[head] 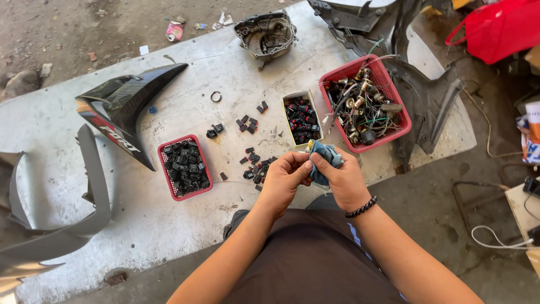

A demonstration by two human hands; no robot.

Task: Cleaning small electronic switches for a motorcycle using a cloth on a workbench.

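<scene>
Both hands meet at the near edge of the table [185, 73], a pale, scuffed slab. The right hand [344, 181], with a dark bead bracelet [361, 208] on its wrist, has its fingers closed around a blue cloth [325, 155] that bunches up above the knuckles. The left hand [283, 179] presses against it, fingers curled and pinched at the cloth's edge; whether a small part sits between them cannot be told.

Just beyond the left hand lies a loose scatter of small black parts [256, 164], with a few more farther off. To the left stands a small red tray [162, 169] filled with black pieces. Just beyond the hands is a narrow pale box [286, 121] holding black and red parts, and to its right a larger red basket [403, 115] of tangled wires and metal fittings. A black fairing panel [126, 101] lies at the far left, a grey panel [95, 174] nearer. A metal engine cover [264, 35] rests at the far edge, and a small ring [216, 96] lies near the middle. A red bag [498, 28] sits at the far right, off the table.
</scene>
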